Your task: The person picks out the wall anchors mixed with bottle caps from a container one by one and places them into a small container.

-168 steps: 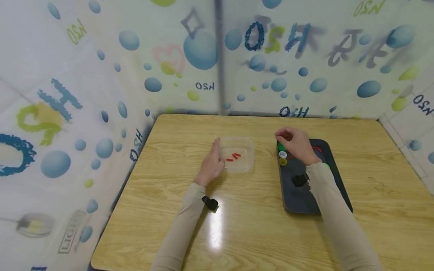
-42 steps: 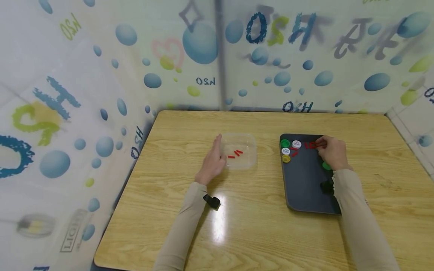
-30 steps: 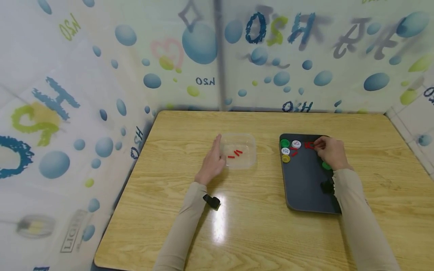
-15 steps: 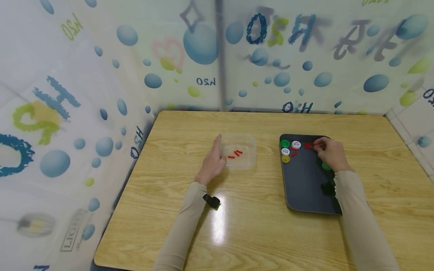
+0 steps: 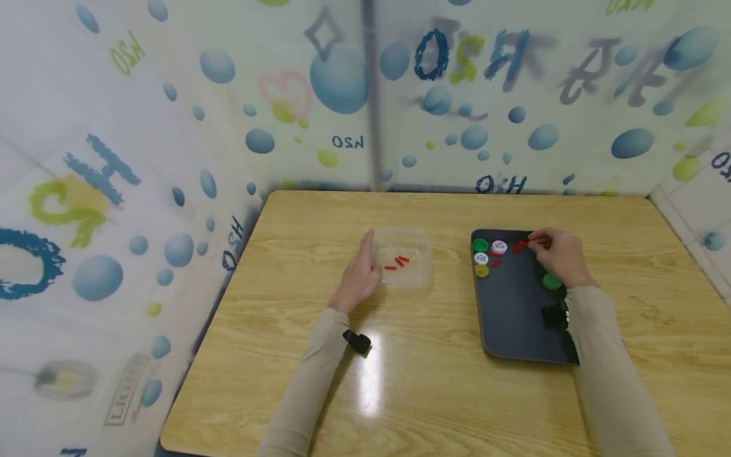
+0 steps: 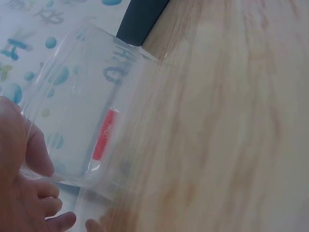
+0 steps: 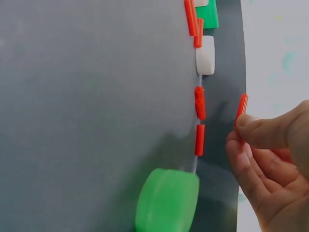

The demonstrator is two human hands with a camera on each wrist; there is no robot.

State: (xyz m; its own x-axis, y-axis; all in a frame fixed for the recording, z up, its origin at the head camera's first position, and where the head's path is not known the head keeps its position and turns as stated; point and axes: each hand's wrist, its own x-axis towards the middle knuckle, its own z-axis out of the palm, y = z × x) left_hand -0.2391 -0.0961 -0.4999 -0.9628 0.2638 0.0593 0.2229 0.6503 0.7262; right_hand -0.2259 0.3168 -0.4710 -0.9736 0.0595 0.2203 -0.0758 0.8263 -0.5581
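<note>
In the head view my left hand (image 5: pixel 358 274) lies against the left side of a clear plastic container (image 5: pixel 421 279), fingers extended along its wall. Several small red sticks (image 5: pixel 400 261) lie inside; the left wrist view shows one red stick (image 6: pixel 104 135) with faint lettering. At the far side of a dark tray (image 5: pixel 516 324), my right hand (image 5: pixel 561 254) pinches a red stick (image 7: pixel 242 106) between thumb and fingertips. Below it on the tray are more red sticks (image 7: pixel 200 140), a white cap (image 5: pixel 499 247) and a green cap (image 7: pixel 166 200).
Another green cap (image 5: pixel 480 245), a second white cap (image 5: pixel 481 258) and a yellow cap (image 5: pixel 482 271) line the tray's left edge. Container and tray stand apart on a wooden table (image 5: pixel 320 216). Patterned walls rise behind it and to the left.
My right hand has moved from the tray's far left corner to its far right side. It now holds one red stick slightly apart from the others. The left hand stays put.
</note>
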